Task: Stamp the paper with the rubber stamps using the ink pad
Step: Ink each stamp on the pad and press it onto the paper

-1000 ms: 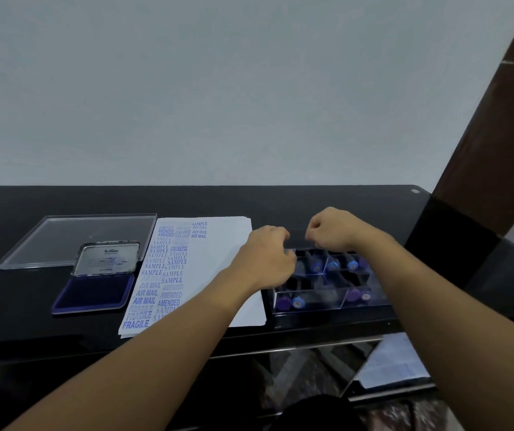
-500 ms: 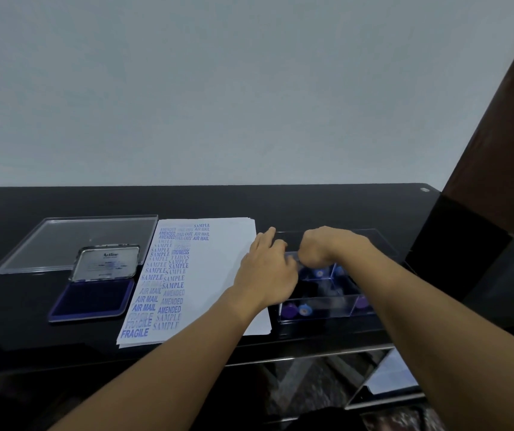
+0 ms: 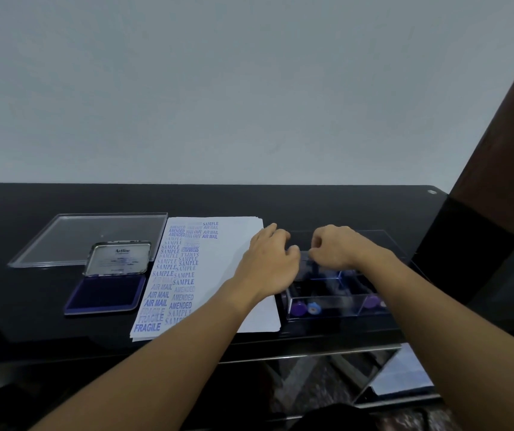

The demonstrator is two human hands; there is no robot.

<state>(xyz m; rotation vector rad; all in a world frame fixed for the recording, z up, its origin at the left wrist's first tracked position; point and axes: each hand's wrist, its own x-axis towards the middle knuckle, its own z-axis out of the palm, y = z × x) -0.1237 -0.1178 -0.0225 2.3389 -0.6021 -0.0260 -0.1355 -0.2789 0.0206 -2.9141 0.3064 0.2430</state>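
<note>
While reaching in over the near edge of a black table (image 3: 16,306), pictured from above with both forearms bare. Nearest, at right: a clear divided box (image 3: 327,311), with purple and blue stamps (image 3: 297,308) lying in the front compartments. Just left of the box: paper (image 3: 237,244), crowded down the left half with blue marks, FRAGILE at the near corner, then AIR MAIL, AMENDED and SAMPLE farther up, and blank on the right. Just beside the paper, farther left: ink pad (image 3: 106,295), open, with the dark blue bed in front and the metal lid (image 3: 118,259) propped up behind. Over the box's far half: left hand (image 3: 268,265), knuckles up, fingers bent down at the left rim, partly over the paper's right edge. Close beside it: right hand (image 3: 336,247), fingers curled downward into the box. Cannot tell whether either hand grips a stamp. Behind the ink pad: a flat clear cover (image 3: 94,234). Beyond, a pale wall (image 3: 218,88).
</note>
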